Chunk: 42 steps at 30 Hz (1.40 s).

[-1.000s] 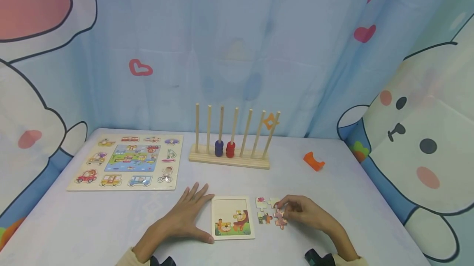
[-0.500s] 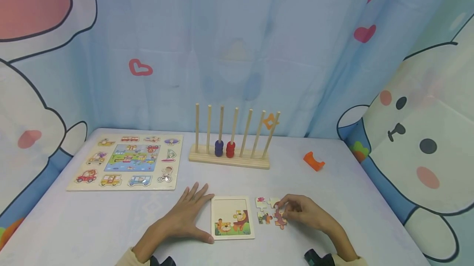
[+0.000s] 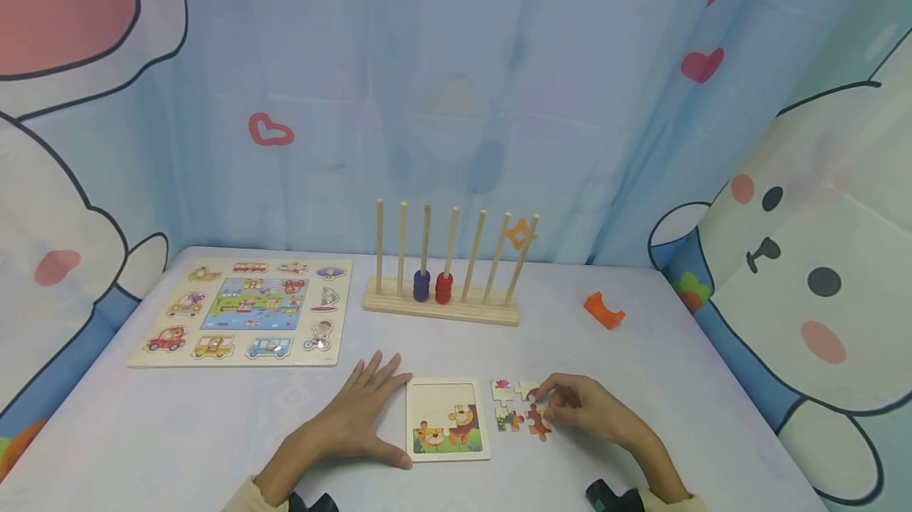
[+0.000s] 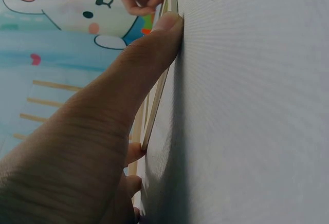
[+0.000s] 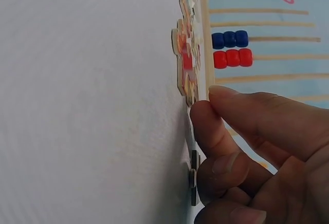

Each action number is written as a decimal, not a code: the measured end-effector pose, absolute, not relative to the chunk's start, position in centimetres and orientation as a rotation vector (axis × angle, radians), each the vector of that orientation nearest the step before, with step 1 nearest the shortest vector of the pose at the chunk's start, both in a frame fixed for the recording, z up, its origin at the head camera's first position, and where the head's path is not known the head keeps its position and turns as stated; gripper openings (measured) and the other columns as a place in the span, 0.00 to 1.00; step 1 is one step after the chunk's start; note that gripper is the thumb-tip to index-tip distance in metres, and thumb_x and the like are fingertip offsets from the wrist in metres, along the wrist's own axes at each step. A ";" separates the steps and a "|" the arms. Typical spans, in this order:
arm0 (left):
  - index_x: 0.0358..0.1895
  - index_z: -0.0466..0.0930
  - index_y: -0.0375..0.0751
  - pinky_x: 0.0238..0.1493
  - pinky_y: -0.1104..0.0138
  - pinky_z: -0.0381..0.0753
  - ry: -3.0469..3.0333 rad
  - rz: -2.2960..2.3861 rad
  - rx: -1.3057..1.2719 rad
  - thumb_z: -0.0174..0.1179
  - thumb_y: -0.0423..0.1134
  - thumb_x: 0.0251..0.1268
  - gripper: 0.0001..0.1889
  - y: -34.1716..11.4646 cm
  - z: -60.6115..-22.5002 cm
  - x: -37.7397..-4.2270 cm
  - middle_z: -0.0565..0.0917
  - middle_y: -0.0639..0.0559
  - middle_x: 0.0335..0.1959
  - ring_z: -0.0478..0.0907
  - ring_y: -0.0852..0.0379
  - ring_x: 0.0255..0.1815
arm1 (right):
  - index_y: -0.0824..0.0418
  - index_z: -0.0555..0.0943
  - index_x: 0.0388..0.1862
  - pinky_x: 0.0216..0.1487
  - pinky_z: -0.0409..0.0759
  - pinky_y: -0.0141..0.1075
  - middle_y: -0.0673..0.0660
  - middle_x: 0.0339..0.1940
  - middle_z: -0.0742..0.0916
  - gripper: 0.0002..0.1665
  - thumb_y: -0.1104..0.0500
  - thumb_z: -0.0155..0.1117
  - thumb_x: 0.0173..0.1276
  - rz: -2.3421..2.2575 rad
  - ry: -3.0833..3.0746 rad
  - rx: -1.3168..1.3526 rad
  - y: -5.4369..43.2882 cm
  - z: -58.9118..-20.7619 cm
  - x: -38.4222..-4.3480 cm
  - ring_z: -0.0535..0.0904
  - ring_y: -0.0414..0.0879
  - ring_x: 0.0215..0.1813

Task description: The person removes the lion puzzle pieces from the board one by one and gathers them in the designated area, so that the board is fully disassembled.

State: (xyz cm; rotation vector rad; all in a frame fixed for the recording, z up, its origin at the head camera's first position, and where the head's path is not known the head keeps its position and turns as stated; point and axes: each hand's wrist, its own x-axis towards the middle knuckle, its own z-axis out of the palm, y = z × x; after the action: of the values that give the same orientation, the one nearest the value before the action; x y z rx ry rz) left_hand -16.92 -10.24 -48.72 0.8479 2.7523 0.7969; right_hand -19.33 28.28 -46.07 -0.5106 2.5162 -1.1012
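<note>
A small wooden puzzle tray lies in front of me in the head view, with lion-picture pieces filling its lower part and its upper part bare. My left hand rests flat beside it, fingers spread, thumb and index fingertip against its left corners. Right of the tray are several loose jigsaw pieces. Over them my right hand is curled, its thumb and index fingertips pinching the edge of a brown puzzle piece. The fingers partly hide that piece.
Behind stands a wooden peg rack with upright rods and blue and red beads. A larger vehicle puzzle board lies at the back left. An orange curved block sits at the right. A printed curtain closes off the back.
The brown piece under my right fingertips looks darker, with less shine on it, and has shifted very slightly. The left hand and the tray have stayed in place.
</note>
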 end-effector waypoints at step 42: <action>0.73 0.58 0.46 0.75 0.44 0.35 2.744 0.779 0.799 0.67 0.75 0.33 0.61 -10.1 -48.9 -17.2 0.48 0.43 0.78 0.35 0.39 0.78 | 0.56 0.86 0.40 0.26 0.73 0.27 0.47 0.32 0.85 0.06 0.60 0.62 0.68 -1.104 2.441 -0.814 17.7 -46.7 -20.2 0.72 0.35 0.27</action>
State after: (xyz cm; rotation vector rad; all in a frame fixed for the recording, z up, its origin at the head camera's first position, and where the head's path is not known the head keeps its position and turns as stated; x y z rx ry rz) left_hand -17.15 -10.09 -48.90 0.7990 2.7436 0.7795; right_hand -20.17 17.75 -46.72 -0.8138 2.4408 -1.1043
